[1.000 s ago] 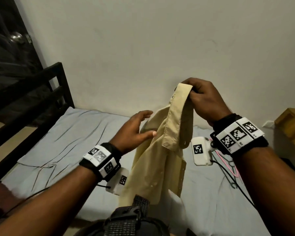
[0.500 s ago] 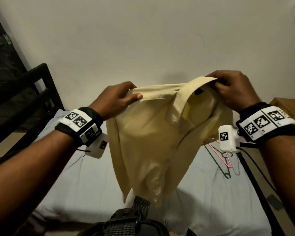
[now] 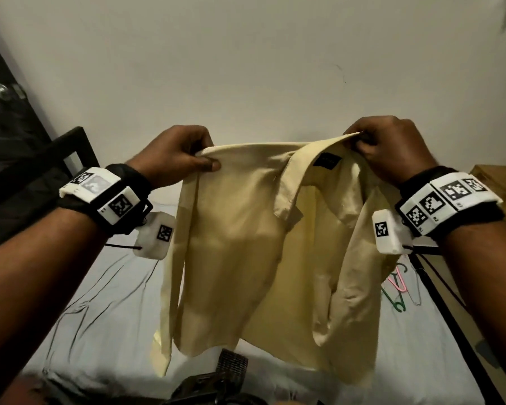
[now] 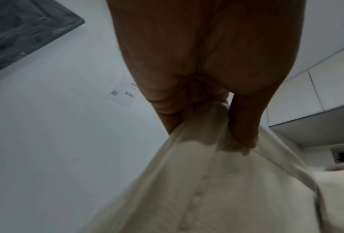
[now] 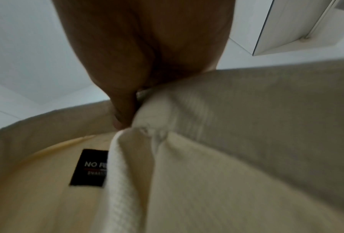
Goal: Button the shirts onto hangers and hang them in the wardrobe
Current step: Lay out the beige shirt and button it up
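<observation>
A pale yellow shirt hangs open in the air above the bed, its black neck label facing me. My left hand pinches the shirt's top left edge, thumb in front; the left wrist view shows that cloth bunched between thumb and fingers. My right hand grips the collar at the top right. In the right wrist view its thumb presses the collar fold beside the label. Pink and green hangers lie on the bed at the right.
A grey-blue sheet covers the bed below the shirt. A dark bed frame stands at the left, a wooden piece of furniture at the right. A white wall is straight ahead. A white wardrobe door shows in the right wrist view.
My left hand went from touching the bunched shirt to pinching its top edge. Both hands rose and drew apart, spreading the shirt wide with the inside facing me.
</observation>
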